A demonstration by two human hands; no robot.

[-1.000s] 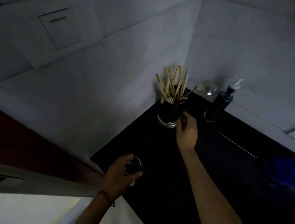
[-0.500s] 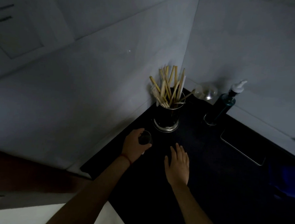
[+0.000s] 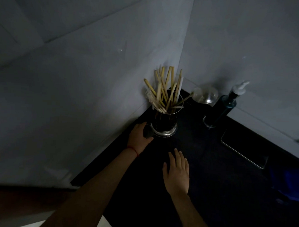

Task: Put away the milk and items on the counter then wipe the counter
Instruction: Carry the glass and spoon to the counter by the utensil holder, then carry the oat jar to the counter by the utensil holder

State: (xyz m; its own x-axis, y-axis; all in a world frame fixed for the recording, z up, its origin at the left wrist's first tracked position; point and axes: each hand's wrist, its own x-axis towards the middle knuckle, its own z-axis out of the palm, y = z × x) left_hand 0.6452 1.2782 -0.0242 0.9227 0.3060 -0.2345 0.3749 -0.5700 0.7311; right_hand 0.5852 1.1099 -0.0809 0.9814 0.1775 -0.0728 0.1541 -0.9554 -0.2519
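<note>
At the bench [image 3: 211, 176] corner, left hand [image 3: 138, 138] wraps a small dark cup [image 3: 148, 131] just beside the chopstick holder [image 3: 165, 121], right hand [image 3: 177, 173] flat with fingers straight; cup looks light, rigid, maybe slippery, best gripped round its side.

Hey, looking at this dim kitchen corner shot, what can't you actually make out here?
1. Small dark cup, head view: the left hand wraps it and the light is dim, so its contents are hidden.
2. Blue cloth, head view: the right frame edge cuts it off.
3. Pump bottle, head view: too dark for any label.
4. Right hand, head view: whether it touches the counter cannot be told.
</note>
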